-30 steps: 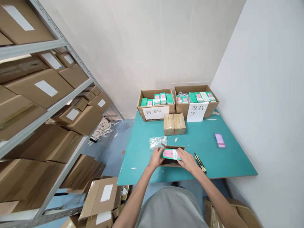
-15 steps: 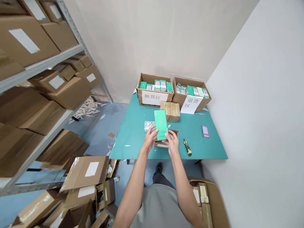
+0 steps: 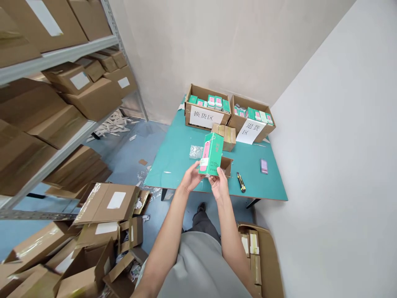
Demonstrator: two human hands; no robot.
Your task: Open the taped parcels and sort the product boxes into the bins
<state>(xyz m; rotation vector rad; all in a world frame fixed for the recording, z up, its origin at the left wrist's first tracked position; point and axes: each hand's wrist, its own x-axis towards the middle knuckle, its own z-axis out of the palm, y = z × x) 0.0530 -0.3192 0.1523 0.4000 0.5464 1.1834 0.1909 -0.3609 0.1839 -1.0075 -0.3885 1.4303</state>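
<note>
A green product box with a pink picture on one side is held tilted between both hands, above the near part of the table. My left hand grips its lower left corner. My right hand closes on its lower right corner, thumb on the green face. Behind the box, partly hidden, is a small open cardboard box. A clear plastic bubble bag lies just left of the green box. To the right of my right hand rests a yellow and black box cutter.
Two labelled cartons, left and right, hold green boxes at the back of the green table. Small brown boxes stand before them. A phone lies right. Shelving and piled cartons flank the left.
Both hands have turned the green box, so its pink-pictured side now shows beside the plain green face. The camera view has shifted slightly.
</note>
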